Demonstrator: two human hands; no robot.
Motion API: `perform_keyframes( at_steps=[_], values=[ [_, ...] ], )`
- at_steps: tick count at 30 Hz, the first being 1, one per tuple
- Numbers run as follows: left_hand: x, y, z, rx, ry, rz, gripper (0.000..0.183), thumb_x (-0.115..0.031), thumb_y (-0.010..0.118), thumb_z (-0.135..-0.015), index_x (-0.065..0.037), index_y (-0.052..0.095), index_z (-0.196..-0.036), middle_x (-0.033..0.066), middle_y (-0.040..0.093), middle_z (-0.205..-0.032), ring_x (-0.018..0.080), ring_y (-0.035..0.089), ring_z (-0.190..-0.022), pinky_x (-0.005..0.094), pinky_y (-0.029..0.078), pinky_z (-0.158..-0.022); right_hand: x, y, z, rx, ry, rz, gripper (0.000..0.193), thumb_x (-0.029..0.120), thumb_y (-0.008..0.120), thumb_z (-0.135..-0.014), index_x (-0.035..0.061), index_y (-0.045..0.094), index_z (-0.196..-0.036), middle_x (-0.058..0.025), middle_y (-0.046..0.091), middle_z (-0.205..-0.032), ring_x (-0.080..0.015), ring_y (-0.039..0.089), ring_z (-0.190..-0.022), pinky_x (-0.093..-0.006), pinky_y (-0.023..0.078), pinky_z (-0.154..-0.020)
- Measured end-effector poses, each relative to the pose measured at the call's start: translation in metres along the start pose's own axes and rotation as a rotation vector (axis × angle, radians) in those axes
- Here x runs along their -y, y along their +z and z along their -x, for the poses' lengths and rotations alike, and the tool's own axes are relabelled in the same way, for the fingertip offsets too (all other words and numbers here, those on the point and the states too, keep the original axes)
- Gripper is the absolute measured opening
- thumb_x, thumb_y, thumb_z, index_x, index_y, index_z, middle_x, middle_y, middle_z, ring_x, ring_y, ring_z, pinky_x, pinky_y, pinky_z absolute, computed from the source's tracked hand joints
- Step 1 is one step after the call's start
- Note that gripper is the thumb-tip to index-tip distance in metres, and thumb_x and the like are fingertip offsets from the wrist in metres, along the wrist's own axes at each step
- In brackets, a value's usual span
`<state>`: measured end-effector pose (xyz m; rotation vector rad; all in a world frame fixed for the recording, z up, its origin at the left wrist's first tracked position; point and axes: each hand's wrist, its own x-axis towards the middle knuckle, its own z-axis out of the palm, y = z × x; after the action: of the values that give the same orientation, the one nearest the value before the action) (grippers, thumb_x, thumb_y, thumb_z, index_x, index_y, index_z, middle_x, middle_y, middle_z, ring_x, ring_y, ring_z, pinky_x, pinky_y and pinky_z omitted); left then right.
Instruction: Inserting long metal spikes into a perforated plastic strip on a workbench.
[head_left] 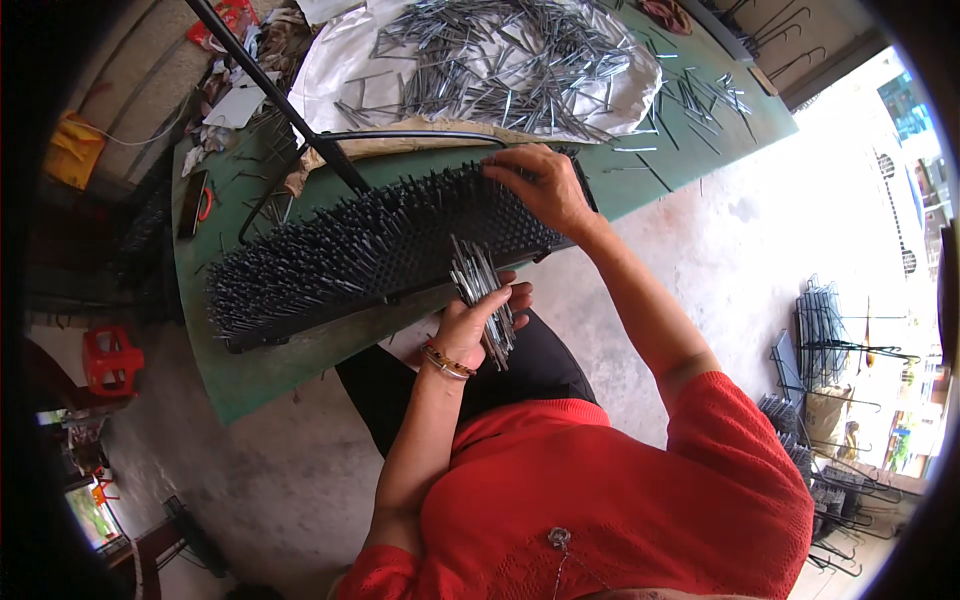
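Observation:
My left hand (468, 328) is closed round a bundle of thin grey metal rods (474, 268), held just in front of a long black perforated rack (415, 262). Many short dark rods (285, 265) stand upright in the rack's holes, densely on the left and along the far side. Bare holes show in the middle and towards the right. At the rack's far right end, my right hand (548, 190) has its fingers pinched together among the rod tips. Whatever lies between those fingertips is too small to make out.
Loose rods (510, 70) lie heaped on a white sheet (325, 75) on the green table (235, 385). A black metal frame (335, 160) rises behind the rack. A phone (192, 205) lies at left. A red stool (112, 360) and wire racks (822, 335) stand around.

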<state>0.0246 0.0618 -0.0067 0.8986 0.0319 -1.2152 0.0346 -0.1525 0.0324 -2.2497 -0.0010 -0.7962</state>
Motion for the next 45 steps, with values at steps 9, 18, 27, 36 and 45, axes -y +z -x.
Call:
perform_keyframes(
  at_steps=[9,18,27,36,45],
  values=[
    [0.0,-0.001,0.0,0.004,-0.003,0.009,0.027,-0.008,0.058,-0.087,-0.001,0.054,-0.113,0.0138,0.065,-0.103,0.0211,0.065,-0.091,0.0353,0.055,-0.073,0.006,0.004,0.003,0.008,-0.031,0.026,0.023,0.012,0.069,-0.079,0.0052,0.067,-0.101,-0.0114,0.067,-0.091,-0.0275,0.064,-0.085,-0.034,0.051,-0.075],
    [-0.002,0.005,0.0,0.014,-0.015,-0.009,0.028,-0.007,0.058,-0.087,-0.001,0.053,-0.114,0.0139,0.065,-0.102,0.0215,0.065,-0.09,0.0349,0.055,-0.072,0.001,-0.002,0.005,0.081,-0.153,0.096,0.026,0.01,0.068,-0.078,0.0065,0.066,-0.104,-0.0106,0.065,-0.096,-0.0275,0.063,-0.09,-0.0349,0.051,-0.076],
    [0.002,0.002,-0.012,0.01,-0.022,0.11,0.022,-0.009,0.056,-0.088,-0.001,0.055,-0.109,0.0172,0.063,-0.104,0.0255,0.064,-0.095,0.0396,0.054,-0.081,0.001,-0.004,0.001,-0.183,-0.109,0.054,0.029,0.004,0.069,-0.078,0.0016,0.064,-0.107,-0.0097,0.065,-0.088,-0.0186,0.065,-0.077,-0.027,0.051,-0.068],
    [0.002,0.004,-0.007,-0.023,0.031,0.072,0.024,-0.009,0.057,-0.088,-0.001,0.053,-0.11,0.0172,0.064,-0.102,0.0241,0.065,-0.09,0.0395,0.055,-0.078,-0.003,0.003,0.004,-0.213,-0.014,0.0,0.029,0.005,0.069,-0.078,0.0016,0.064,-0.107,-0.0104,0.065,-0.087,-0.0197,0.064,-0.076,-0.0275,0.051,-0.067],
    [0.003,-0.003,-0.006,0.007,0.041,0.038,0.026,-0.01,0.054,-0.09,-0.002,0.053,-0.115,0.0151,0.063,-0.106,0.0226,0.063,-0.096,0.0384,0.054,-0.081,0.002,0.005,0.013,-0.137,-0.245,0.366,0.021,0.019,0.07,-0.078,0.0051,0.067,-0.094,-0.0086,0.062,-0.092,-0.0261,0.06,-0.083,-0.0356,0.047,-0.074]
  ],
)
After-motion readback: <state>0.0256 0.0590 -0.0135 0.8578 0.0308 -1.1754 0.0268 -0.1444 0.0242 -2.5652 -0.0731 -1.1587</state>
